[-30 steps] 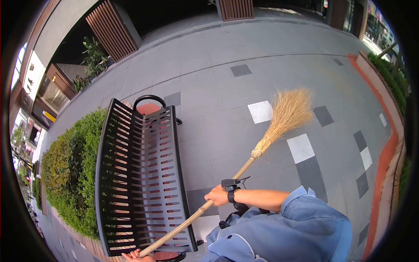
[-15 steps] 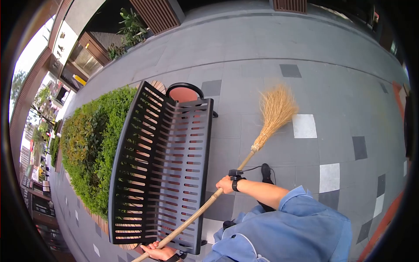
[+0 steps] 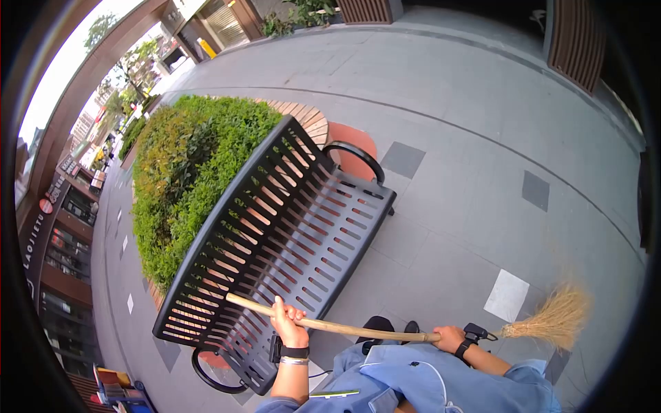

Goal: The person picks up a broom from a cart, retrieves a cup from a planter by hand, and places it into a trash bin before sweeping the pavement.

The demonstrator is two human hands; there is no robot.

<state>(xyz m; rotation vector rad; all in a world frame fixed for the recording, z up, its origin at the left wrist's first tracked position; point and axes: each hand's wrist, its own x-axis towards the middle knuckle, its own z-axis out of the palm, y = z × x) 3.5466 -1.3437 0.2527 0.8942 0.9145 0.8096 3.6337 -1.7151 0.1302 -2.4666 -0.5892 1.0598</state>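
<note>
Head view: your left hand point(image 3: 290, 329) curls loosely round the broom point(image 3: 372, 332) over the bench point(image 3: 344, 219); your right hand point(image 3: 450, 340) closes on it nearer the bristles point(image 3: 554, 318). What is done or left cannot be judged.

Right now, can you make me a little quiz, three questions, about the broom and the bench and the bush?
1. Which is nearer the yellow straw bristles of the long wooden-handled broom: the left hand or the right hand?
2. True or false: the curved black metal bench has rows of slots.
3. Fill in the colour: the leafy bush behind the bench is mostly ____.

Key: 1. right hand; 2. true; 3. green.
</note>
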